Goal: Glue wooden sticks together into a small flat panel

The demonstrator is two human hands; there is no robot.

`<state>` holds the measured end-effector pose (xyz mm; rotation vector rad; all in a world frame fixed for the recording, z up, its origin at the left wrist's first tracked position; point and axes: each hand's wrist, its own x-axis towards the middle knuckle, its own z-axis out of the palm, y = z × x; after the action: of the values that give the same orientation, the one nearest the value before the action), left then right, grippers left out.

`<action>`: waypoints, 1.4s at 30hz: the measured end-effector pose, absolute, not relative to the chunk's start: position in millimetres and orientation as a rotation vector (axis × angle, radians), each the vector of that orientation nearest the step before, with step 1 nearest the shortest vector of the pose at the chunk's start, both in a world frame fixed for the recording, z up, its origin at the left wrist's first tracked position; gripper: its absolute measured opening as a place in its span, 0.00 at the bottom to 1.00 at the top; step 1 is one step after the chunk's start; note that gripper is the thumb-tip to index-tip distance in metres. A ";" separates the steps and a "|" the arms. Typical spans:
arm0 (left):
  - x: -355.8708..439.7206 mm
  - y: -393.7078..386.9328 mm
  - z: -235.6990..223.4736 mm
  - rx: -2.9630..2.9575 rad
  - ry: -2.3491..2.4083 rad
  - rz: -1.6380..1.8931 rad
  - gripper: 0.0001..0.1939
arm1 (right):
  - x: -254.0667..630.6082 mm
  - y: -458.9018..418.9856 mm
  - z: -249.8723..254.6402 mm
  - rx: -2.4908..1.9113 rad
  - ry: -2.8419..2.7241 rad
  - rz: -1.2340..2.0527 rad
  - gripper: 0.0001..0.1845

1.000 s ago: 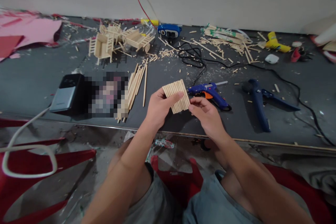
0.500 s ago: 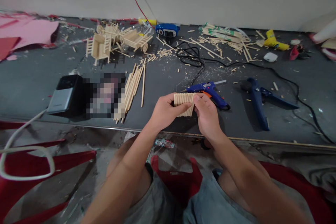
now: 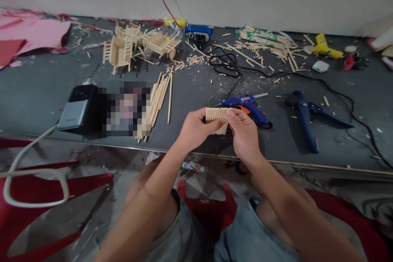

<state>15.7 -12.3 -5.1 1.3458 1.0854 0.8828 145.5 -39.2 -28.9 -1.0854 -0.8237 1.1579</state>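
Observation:
Near the front edge of the table, a small panel of wooden sticks [image 3: 216, 114] laid side by side is held between both hands. My left hand [image 3: 198, 129] is closed on its left part, thumb lying across the face. On the right side, my right hand [image 3: 244, 131] pinches the panel's edge with thumb and fingers. The fingers behind the panel are hidden. Just beyond my right hand lies a blue glue gun [image 3: 245, 104] with a clear glue stick in its back. Loose wooden sticks [image 3: 161, 94] lie in a bundle to the left.
Small wooden cart models [image 3: 121, 53] stand at the back left. A blue cutter tool [image 3: 305, 118] lies at the right, near a black cable [image 3: 331, 84]. Stick offcuts [image 3: 196, 60] litter the back. A black power bank [image 3: 80, 106] stands at the left front.
The view has shifted slightly, so the tabletop things appear a little further right. Both hands keep their grip on the stick panel, with hardly any movement.

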 end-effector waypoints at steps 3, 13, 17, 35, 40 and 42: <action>14.9 -12.3 -4.8 1.358 1.095 0.881 0.14 | 145.5 -39.6 -30.0 -1.092 -0.822 1.137 0.10; 14.9 -13.3 -5.0 1.378 1.101 0.891 0.14 | 145.9 -38.8 -33.0 -1.167 -0.883 0.991 0.09; 15.1 -13.9 -6.0 1.375 1.100 0.896 0.14 | 146.4 -39.1 -33.4 -1.180 -0.921 0.948 0.08; 15.6 -11.7 -6.1 1.328 1.178 0.959 0.16 | 145.3 -41.6 -34.9 -1.229 -1.004 0.945 0.13; 12.6 -10.7 -3.4 1.321 1.152 0.974 0.17 | 143.2 -42.1 -32.8 -1.203 -0.974 0.982 0.12; 11.6 -11.0 -2.6 1.338 1.140 0.967 0.16 | 142.7 -42.0 -32.4 -1.207 -0.963 0.985 0.11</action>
<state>11.6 -11.0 -2.6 1.3382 1.1397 0.9668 142.7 -42.0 -32.4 -1.2071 -0.9635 0.9846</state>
